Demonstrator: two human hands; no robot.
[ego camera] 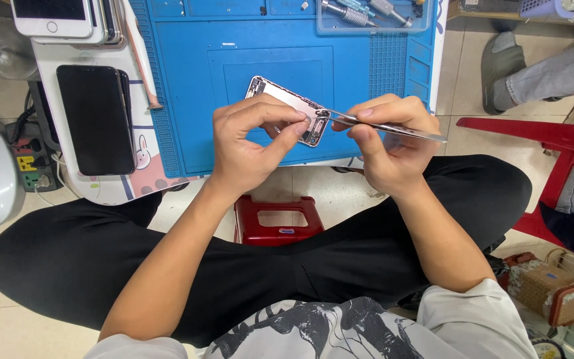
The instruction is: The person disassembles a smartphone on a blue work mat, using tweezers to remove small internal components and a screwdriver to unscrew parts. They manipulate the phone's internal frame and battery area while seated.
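**Head view: tweezer tips at the near end of an opened phone shell**

Head camera looks down on an opened phone housing (291, 106), a pale metal shell lying tilted over a blue work mat (187, 86). Its long axis runs from upper left, away from the person, down to lower right, toward them. The left hand (250, 143) is closed on the shell's near end, thumb and forefinger pinching its lower edge. The right hand (386, 143) grips a pair of slim metal tweezers (386, 126), fingers closed round the shaft; the tool lies nearly level, tips pointing left and meeting the shell at its lower right corner, just beside the left fingertips. Both hands are at that same corner, the far end of the shell free.

What the tips touch or hold cannot be made out: the spot is small and partly covered by the left thumb. Whether the shell rests on the mat or is lifted off it is also unclear.

Farther out, a dark phone (95, 119) lies face up on a white board to the left, a clear tray of tools (373, 14) sits at the mat's top edge, and a red stool (279, 221) stands between the person's crossed legs.
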